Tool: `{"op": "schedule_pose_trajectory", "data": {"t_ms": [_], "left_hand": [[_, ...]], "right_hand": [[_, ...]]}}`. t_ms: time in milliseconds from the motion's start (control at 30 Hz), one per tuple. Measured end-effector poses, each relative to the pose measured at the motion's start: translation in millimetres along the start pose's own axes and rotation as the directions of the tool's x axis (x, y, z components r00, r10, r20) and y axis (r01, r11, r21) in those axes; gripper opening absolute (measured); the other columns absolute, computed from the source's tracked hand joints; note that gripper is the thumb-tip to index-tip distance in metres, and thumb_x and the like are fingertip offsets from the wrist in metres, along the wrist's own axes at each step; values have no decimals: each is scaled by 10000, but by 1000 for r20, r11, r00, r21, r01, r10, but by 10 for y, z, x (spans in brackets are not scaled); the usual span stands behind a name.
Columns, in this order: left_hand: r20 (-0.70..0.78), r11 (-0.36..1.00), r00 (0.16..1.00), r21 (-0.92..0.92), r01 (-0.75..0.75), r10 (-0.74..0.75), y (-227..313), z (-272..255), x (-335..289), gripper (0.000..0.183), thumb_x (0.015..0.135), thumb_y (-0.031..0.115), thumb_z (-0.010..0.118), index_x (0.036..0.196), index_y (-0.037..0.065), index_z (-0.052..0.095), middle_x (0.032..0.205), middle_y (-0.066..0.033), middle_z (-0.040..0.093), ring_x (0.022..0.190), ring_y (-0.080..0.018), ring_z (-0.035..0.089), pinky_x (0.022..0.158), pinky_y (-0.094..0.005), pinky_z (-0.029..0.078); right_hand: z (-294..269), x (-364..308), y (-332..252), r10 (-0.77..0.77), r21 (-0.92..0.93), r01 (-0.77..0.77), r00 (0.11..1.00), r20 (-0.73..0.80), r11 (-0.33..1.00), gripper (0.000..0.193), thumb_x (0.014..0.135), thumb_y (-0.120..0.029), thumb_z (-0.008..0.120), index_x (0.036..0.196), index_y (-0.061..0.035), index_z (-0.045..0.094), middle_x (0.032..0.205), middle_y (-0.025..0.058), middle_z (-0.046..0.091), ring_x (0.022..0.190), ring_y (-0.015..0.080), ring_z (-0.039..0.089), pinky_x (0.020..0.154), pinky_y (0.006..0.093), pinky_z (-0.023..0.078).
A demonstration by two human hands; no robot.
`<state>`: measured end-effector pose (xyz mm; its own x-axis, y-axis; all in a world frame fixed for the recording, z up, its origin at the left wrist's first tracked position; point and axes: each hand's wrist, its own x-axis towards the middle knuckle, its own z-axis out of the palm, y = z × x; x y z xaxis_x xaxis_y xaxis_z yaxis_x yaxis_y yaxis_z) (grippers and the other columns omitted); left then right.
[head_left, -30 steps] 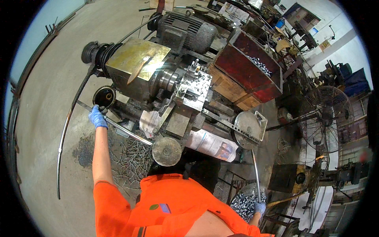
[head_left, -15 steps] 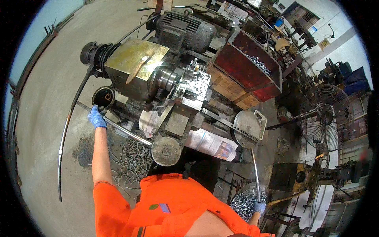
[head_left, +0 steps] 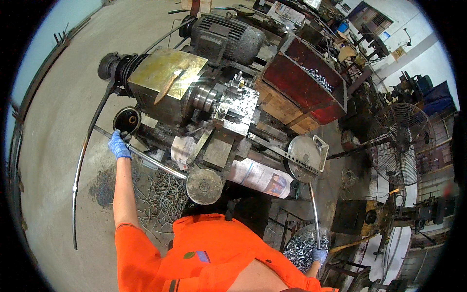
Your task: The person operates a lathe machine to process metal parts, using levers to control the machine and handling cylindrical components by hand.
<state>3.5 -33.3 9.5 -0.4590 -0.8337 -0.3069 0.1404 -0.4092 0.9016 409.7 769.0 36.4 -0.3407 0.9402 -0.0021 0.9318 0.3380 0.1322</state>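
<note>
My left hand (head_left: pixel 119 146), in a blue glove, is closed round a long metal lever (head_left: pixel 158 164) that meets a round disc (head_left: pixel 205 186) at the front of a lathe-like machine. At the lower right my right hand (head_left: pixel 318 256), also gloved, grips the end of a second lever (head_left: pixel 314 209). That one runs up to a wheel (head_left: pixel 304 153) with a perforated bar across it. Between the two levers lies the machine's spindle chuck (head_left: pixel 204 99), beside a shiny metal tool block (head_left: pixel 237 113). A brass-coloured cover (head_left: pixel 163 73) tops the headstock, with a brown leaf-shaped piece on it.
A red bin (head_left: pixel 306 82) with small metal parts stands on wood behind the machine. Beneath my right hand is a basket of metal parts (head_left: pixel 299 250). Thin metal scraps (head_left: pixel 163 199) litter the floor at left. A motor (head_left: pixel 226 39) sits behind; a caged fan (head_left: pixel 401 143) stands right.
Both hands stay on their levers in nearly the same places. The view has shifted very slightly; nothing else has visibly moved.
</note>
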Motion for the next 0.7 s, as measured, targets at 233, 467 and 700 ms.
{"op": "schedule_pose_trajectory", "data": {"t_ms": [233,467,700], "left_hand": [[10,999,1000,-32,1,0,-49,-13,58,152,796,106,561,844,-36,535,642,-165,614,418,-218,567,390,-294,501],[14,1000,1000,-21,14,-13,-25,3,32,156,797,113,553,853,-32,535,647,-164,615,423,-211,568,391,-291,500],[11,999,1000,-19,27,-27,-25,-25,44,156,801,115,546,851,-32,534,649,-160,616,418,-208,563,387,-287,495]], "right_hand": [[204,160,163,63,-64,-60,997,50,996,420,626,-266,608,938,15,595,929,252,603,903,368,584,788,406,463],[234,133,180,40,-57,-39,999,27,998,401,638,-293,605,894,16,610,913,254,607,908,372,583,791,405,465],[-223,-171,-161,62,-10,-61,990,123,998,414,638,-291,617,910,21,612,950,260,597,936,369,576,800,403,465]]}}
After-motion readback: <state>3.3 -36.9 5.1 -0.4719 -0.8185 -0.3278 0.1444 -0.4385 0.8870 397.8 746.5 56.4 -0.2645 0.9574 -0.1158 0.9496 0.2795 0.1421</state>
